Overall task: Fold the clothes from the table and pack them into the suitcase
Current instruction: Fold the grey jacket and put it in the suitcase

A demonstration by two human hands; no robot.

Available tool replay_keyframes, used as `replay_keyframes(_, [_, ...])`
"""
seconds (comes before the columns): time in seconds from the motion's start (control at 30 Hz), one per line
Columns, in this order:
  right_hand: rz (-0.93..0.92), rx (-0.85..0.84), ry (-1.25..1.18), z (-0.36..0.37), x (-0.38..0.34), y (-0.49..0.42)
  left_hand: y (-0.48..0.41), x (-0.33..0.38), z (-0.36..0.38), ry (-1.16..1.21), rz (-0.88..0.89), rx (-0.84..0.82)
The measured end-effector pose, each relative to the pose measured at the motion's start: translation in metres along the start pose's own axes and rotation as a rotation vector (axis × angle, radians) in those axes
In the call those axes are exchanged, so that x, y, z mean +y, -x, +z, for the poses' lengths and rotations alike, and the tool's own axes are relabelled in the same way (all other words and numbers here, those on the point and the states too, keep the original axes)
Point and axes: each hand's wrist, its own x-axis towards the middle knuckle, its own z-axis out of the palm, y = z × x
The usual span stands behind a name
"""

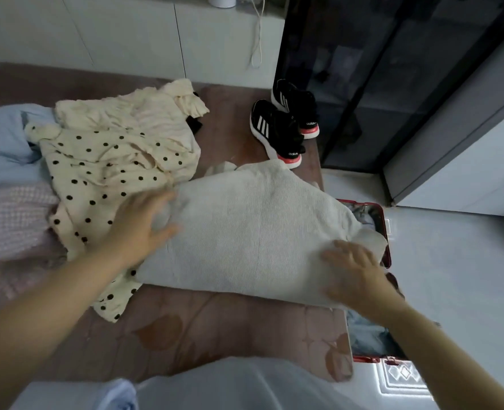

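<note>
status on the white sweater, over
Left hand and right hand open, on the white sweater. Sweater spread on table, not yet in suitcase. Left edge overlaps polka-dot garment.

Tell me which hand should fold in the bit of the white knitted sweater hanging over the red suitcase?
Probably the right hand: it lies flat on the white knitted sweater beside that flap, next to the red suitcase. The left hand is at the far edge.

I see an off-white sweater (253, 232) at centre; at nine o'clock a cream dress (102, 179) dotted black; at one o'clock black shoes (277, 128) with white stripes; at three a red suitcase (385, 241).
</note>
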Motion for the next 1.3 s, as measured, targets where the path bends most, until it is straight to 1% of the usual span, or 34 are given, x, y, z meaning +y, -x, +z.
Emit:
replay_keyframes(0.03, [-0.007, -0.077, 0.106, 0.013, 0.002, 0.009, 0.017, -0.005, 0.011, -0.091, -0.015, -0.089])
replay_keyframes(0.07, [-0.012, -0.118, 0.188, 0.027, 0.008, 0.015, 0.031, -0.011, 0.021, -0.215, -0.041, -0.197])
replay_keyframes(0.1, [-0.028, -0.112, 0.237, 0.038, 0.014, 0.018, 0.042, -0.018, 0.032, -0.347, -0.066, -0.306])
replay_keyframes(0.13, [-0.034, -0.11, 0.267, 0.041, 0.017, 0.016, 0.05, -0.022, 0.041, -0.414, -0.081, -0.367])
replay_keyframes(0.17, [-0.058, -0.085, 0.298, 0.041, 0.016, 0.011, 0.053, -0.026, 0.047, -0.424, -0.065, -0.349])
replay_keyframes(0.23, [-0.113, -0.029, 0.363, 0.036, 0.019, -0.003, 0.048, -0.031, 0.052, -0.395, 0.022, -0.26])
replay_keyframes(0.3, [-0.185, -0.026, 0.412, 0.019, 0.009, -0.015, 0.034, -0.031, 0.044, -0.434, 0.09, -0.228])
replay_keyframes(0.37, [-0.216, 0.0, 0.375, -0.011, -0.009, -0.023, 0.017, -0.021, 0.025, -0.516, 0.108, -0.176])
replay_keyframes(0.43, [-0.123, 0.008, 0.388, -0.045, -0.02, -0.033, -0.001, -0.007, 0.0, -0.565, 0.063, -0.203])
replay_keyframes(0.47, [-0.085, 0.039, 0.361, -0.059, -0.024, -0.036, -0.009, 0.001, -0.017, -0.534, 0.055, -0.17])
replay_keyframes(0.5, [-0.137, 0.137, 0.326, -0.073, -0.026, -0.038, -0.015, 0.007, -0.033, -0.505, 0.072, -0.104])
replay_keyframes(0.53, [-0.224, 0.289, 0.307, -0.087, -0.027, -0.036, -0.016, 0.014, -0.049, -0.484, 0.122, -0.017])
replay_keyframes(0.57, [-0.273, 0.381, 0.301, -0.092, -0.024, -0.031, -0.013, 0.018, -0.061, -0.487, 0.18, 0.055])
replay_keyframes(0.6, [-0.331, 0.466, 0.312, -0.091, -0.02, -0.025, -0.008, 0.021, -0.069, -0.518, 0.237, 0.091])
replay_keyframes(0.63, [-0.375, 0.501, 0.33, -0.082, -0.014, -0.018, 0.001, 0.019, -0.07, -0.577, 0.286, 0.086])
replay_keyframes(0.7, [-0.438, 0.465, 0.332, -0.057, -0.006, -0.003, 0.023, 0.006, -0.054, -0.706, 0.327, -0.01])
replay_keyframes(0.73, [-0.448, 0.406, 0.352, -0.038, 0.0, 0.007, 0.036, -0.004, -0.039, -0.748, 0.351, -0.057])
replay_keyframes(0.8, [-0.46, 0.28, 0.42, 0.005, 0.013, 0.026, 0.064, -0.028, -0.002, -0.805, 0.384, -0.213])
replay_keyframes(0.83, [-0.475, 0.226, 0.429, 0.023, 0.017, 0.034, 0.076, -0.04, 0.015, -0.841, 0.379, -0.275])
replay_keyframes(0.9, [-0.468, 0.166, 0.4, 0.044, 0.017, 0.045, 0.092, -0.049, 0.033, -0.875, 0.3, -0.396])
replay_keyframes(0.97, [-0.407, 0.15, 0.33, 0.05, 0.014, 0.054, 0.091, -0.031, 0.029, -0.853, 0.201, -0.517])
replay_keyframes(1.0, [-0.362, 0.162, 0.243, 0.049, 0.011, 0.06, 0.087, -0.02, 0.023, -0.857, 0.167, -0.547])
replay_keyframes(1.03, [-0.299, 0.211, 0.134, 0.05, 0.009, 0.066, 0.081, -0.012, 0.017, -0.882, 0.157, -0.621])
replay_keyframes(1.07, [-0.178, 0.253, 0.026, 0.05, 0.008, 0.072, 0.073, 0.001, 0.008, -0.88, 0.113, -0.725])
replay_keyframes(1.1, [-0.033, 0.293, -0.085, 0.049, 0.007, 0.078, 0.063, 0.017, 0.002, -0.858, 0.068, -0.776])
replay_keyframes(1.13, [0.137, 0.355, -0.175, 0.046, 0.005, 0.082, 0.052, 0.034, -0.001, -0.805, 0.072, -0.736])
replay_keyframes(1.17, [0.308, 0.413, -0.261, 0.046, 0.006, 0.085, 0.042, 0.048, -0.001, -0.73, 0.097, -0.653])
replay_keyframes(1.2, [0.484, 0.427, -0.371, 0.045, 0.006, 0.086, 0.032, 0.061, 0.006, -0.63, 0.151, -0.541])
replay_keyframes(1.27, [0.772, 0.324, -0.666, 0.047, -0.001, 0.083, 0.017, 0.086, 0.036, -0.435, 0.301, -0.365])
replay_keyframes(1.3, [0.858, 0.268, -0.801, 0.051, -0.008, 0.081, 0.011, 0.101, 0.053, -0.398, 0.363, -0.342])
